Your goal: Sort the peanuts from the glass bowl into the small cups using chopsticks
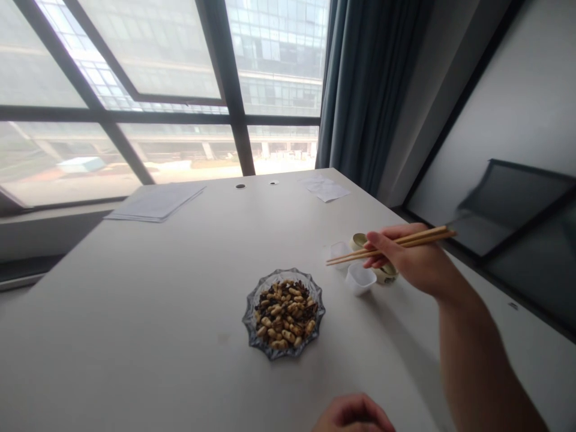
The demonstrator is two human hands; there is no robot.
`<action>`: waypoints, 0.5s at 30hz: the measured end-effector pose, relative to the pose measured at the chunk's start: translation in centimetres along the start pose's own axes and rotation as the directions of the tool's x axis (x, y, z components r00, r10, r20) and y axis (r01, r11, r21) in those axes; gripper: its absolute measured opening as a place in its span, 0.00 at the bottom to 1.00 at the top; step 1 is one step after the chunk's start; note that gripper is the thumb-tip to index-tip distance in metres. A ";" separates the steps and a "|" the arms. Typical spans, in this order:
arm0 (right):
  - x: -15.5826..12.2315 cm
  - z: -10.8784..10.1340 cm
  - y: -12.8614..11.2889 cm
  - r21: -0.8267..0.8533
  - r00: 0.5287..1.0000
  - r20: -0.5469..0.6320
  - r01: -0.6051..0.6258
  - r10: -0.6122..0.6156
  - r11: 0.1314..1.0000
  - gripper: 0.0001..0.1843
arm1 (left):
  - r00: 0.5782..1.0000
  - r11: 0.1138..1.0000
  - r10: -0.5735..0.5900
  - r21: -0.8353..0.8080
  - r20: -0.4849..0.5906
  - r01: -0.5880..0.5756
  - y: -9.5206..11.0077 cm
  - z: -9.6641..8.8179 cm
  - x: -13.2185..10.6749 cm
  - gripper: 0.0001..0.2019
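Pinching wooden chopsticks (391,245) — right hand (416,261), arm outstretched over small white cup (361,279), beyond glass peanut bowl (249,312); left hand (353,415) cropped — grip cannot be told.

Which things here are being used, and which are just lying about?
In use or at hand: chopsticks in the right hand; glass dish of peanuts; small white cups; yellowish cups.
Lying about: stack of papers; loose paper sheets.

No text, label, number or sign can be read. The paper sheets (155,203) at eleven o'clock are too blurred, and the chopsticks (391,245) are seen unmarked.
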State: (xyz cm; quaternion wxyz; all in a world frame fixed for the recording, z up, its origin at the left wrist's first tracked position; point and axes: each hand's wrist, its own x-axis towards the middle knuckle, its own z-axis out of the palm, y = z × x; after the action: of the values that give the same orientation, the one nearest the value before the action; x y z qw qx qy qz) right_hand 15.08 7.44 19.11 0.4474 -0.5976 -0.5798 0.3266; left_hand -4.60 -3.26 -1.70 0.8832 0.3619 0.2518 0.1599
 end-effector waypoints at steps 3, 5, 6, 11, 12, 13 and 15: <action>-0.6 3.2 -0.6 -0.027 0.971 0.236 0.041 -0.033 0.999 0.22 | 1.000 1.000 0.001 -0.004 0.004 -0.001 -0.1 0.0 -0.1 0.31; -0.7 4.8 -0.4 -0.090 0.953 0.300 0.071 -0.041 0.993 0.22 | 1.000 1.000 0.006 -0.008 0.009 -0.006 -0.2 0.0 0.0 0.31; -0.7 5.3 -0.3 -0.120 0.949 0.312 0.088 -0.047 0.989 0.22 | 1.000 1.000 0.008 -0.010 0.010 -0.008 -0.3 0.0 0.0 0.30; -0.4 6.0 0.5 -0.200 0.915 0.397 0.162 -0.071 0.966 0.21 | 1.000 1.000 0.018 -0.022 0.003 -0.018 -0.6 0.0 0.2 0.30; -0.3 6.0 0.6 -0.206 0.907 0.412 0.180 -0.081 0.962 0.20 | 1.000 1.000 0.019 -0.024 0.001 -0.019 -0.7 0.0 0.2 0.30; -0.3 5.9 0.7 -0.210 0.901 0.425 0.195 -0.091 0.958 0.20 | 1.000 0.999 0.020 -0.026 -0.002 -0.020 -0.7 0.0 0.3 0.30; -0.2 5.9 0.8 -0.214 0.890 0.445 0.216 -0.102 0.953 0.19 | 1.000 0.999 0.019 -0.029 -0.007 -0.019 -0.9 -0.1 0.3 0.31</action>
State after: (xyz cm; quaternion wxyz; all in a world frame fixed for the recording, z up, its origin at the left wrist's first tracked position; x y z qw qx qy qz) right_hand 10.00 8.21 16.04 0.2530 -0.5142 -0.7485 0.3337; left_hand -4.27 -3.68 -2.48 0.8860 0.3507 0.2491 0.1734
